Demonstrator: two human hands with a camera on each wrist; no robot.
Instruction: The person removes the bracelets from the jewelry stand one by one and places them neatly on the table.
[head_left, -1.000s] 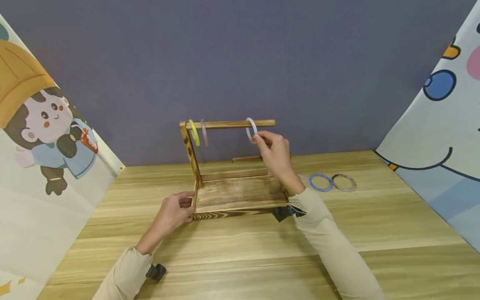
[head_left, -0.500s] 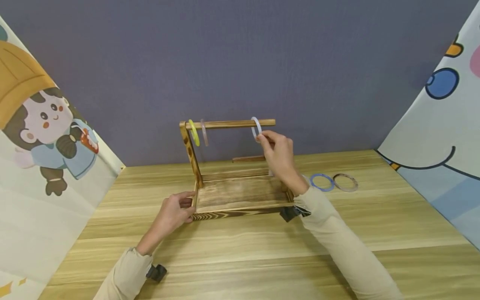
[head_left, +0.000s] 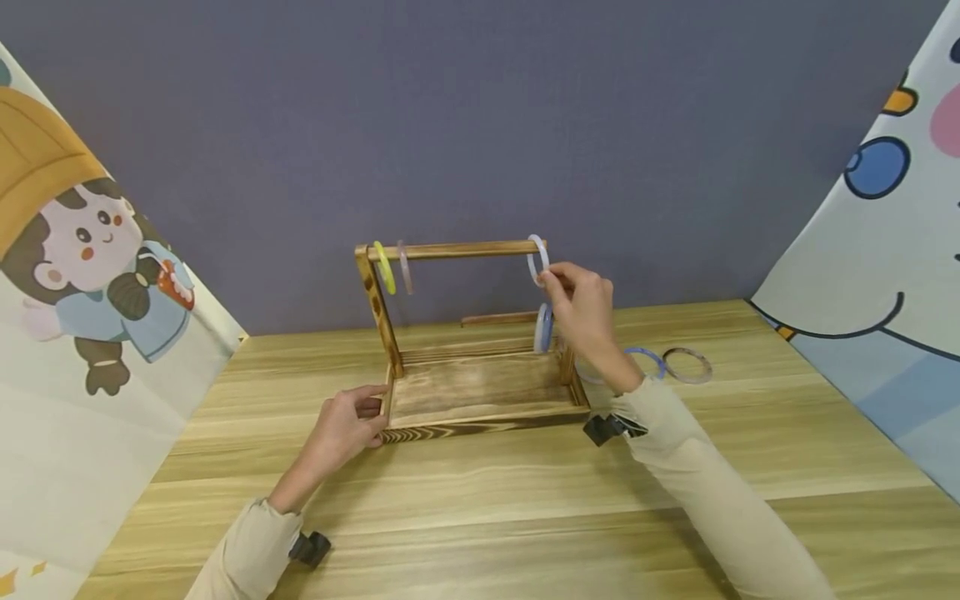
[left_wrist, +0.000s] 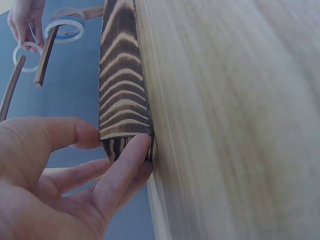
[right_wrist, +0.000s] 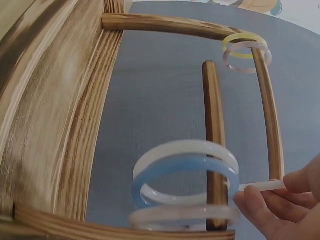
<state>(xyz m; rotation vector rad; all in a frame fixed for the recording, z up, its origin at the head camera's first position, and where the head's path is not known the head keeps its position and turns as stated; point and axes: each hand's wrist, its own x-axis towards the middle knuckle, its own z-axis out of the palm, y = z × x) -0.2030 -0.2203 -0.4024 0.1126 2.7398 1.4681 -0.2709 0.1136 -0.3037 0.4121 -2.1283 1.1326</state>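
My right hand (head_left: 585, 308) pinches a whitish bangle (head_left: 533, 265) at the free right tip of the upper bar (head_left: 465, 249) of a wooden bangle rack (head_left: 480, 425). Whether the ring still encircles that tip is hard to tell. A yellow bangle (head_left: 386, 268) and a pale pink bangle (head_left: 405, 268) hang at the bar's left end. On the lower bar (right_wrist: 214, 110) hang a white bangle (right_wrist: 187, 146), a blue bangle (right_wrist: 172, 164) and a pale pinkish bangle (right_wrist: 175, 215). My left hand (head_left: 347, 421) grips the left front corner of the rack's base, thumb and fingers about it.
On the wooden table (head_left: 465, 517), right of the rack, lie a blue bangle (head_left: 658, 361), a brownish bangle (head_left: 701, 377) and a pale bangle (head_left: 588, 377) partly behind my right arm. A grey wall (head_left: 480, 125) stands behind, with cartoon-printed panels at both sides.
My right hand has moved the whitish bangle rightward along the upper bar to its tip. Bangles on the lower bar have come into sight. The left hand stays at the base corner.
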